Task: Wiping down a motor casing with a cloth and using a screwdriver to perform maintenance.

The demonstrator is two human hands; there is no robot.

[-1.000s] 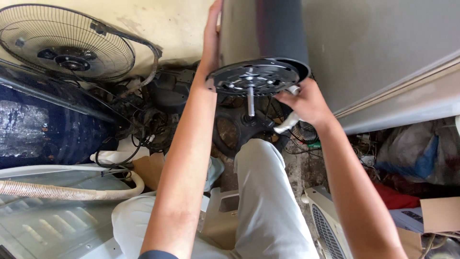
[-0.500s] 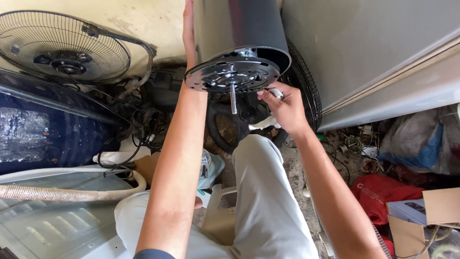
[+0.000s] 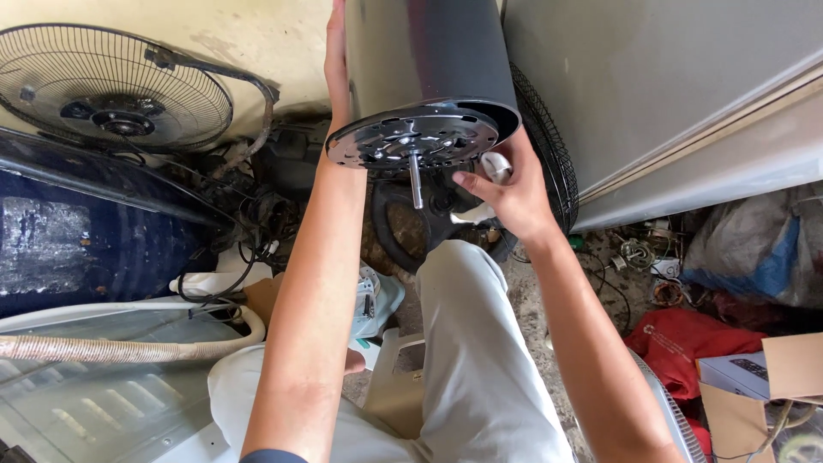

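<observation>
Item: dark cylindrical appliance housing, held raised at the top centre of the view, its lower end turned toward the camera.

Fittings: round perforated metal base plate seated across the housing's lower end; a short metal shaft stands out from the plate's centre.

Progress, as judged: the plate appears already in place on the housing and the shaft is bare; nothing is mounted on it yet. Whether the plate's fasteners are in cannot be told.

Left hand: flat and open, fingers extended along the housing's left side, palm pressed to it as a support. It grips nothing.

Right hand: fingers curled partly closed around a small white part, held just beside the plate's right rim and near the shaft; thumb points toward the shaft without touching it.

Surroundings: fan with wire guard at upper left, corrugated hose at lower left, grey metal cabinet at right, red bag and cardboard box at lower right.
</observation>
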